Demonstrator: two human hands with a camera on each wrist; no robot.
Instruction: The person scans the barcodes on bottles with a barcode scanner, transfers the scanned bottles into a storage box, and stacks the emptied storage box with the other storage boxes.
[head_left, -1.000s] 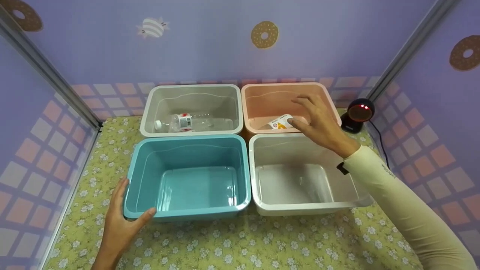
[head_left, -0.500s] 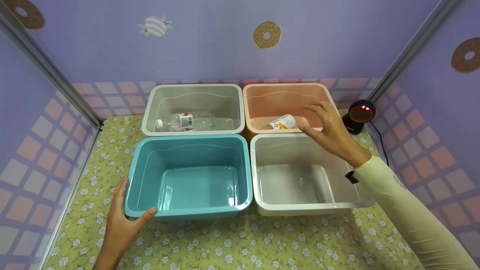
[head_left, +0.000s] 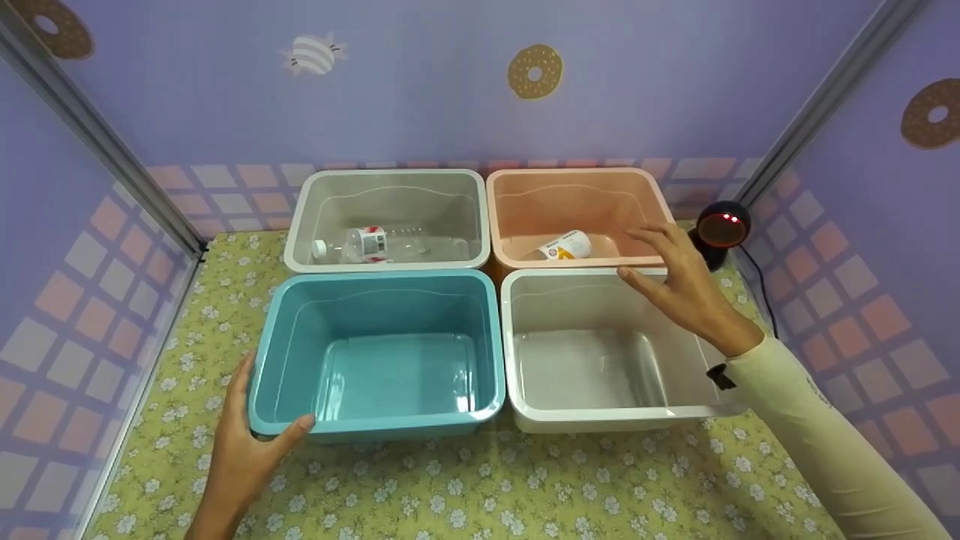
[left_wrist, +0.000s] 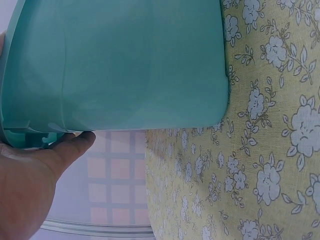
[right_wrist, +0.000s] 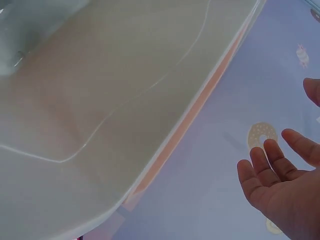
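Note:
My left hand (head_left: 240, 442) rests against the near left corner of the blue bin (head_left: 375, 426), thumb at the front rim and straight fingers along the outer left side. In the left wrist view, fingers (left_wrist: 75, 145) lie just beneath that bin's rim. My right hand (head_left: 686, 292), holding nothing, hovers over the back right of the near white bin (head_left: 600, 414), fingers spread and slightly bent. Behind it, a bottle with a white and orange label (head_left: 568, 245) lies in the pink bin (head_left: 570, 175). A clear plastic bottle (head_left: 371, 244) lies in the back left grey-white bin (head_left: 386, 175).
A black scanner (head_left: 721, 229) with red lights stands right of the pink bin, its cable (head_left: 761, 281) trailing along the right wall. The bins stand close together on a flowered yellow-green cloth (head_left: 420, 495). Purple walls (head_left: 420, 97) enclose the back and sides.
My right hand has drawn back from the labelled bottle in the pink bin, moving right and toward me. My left hand has stayed at the blue bin's corner.

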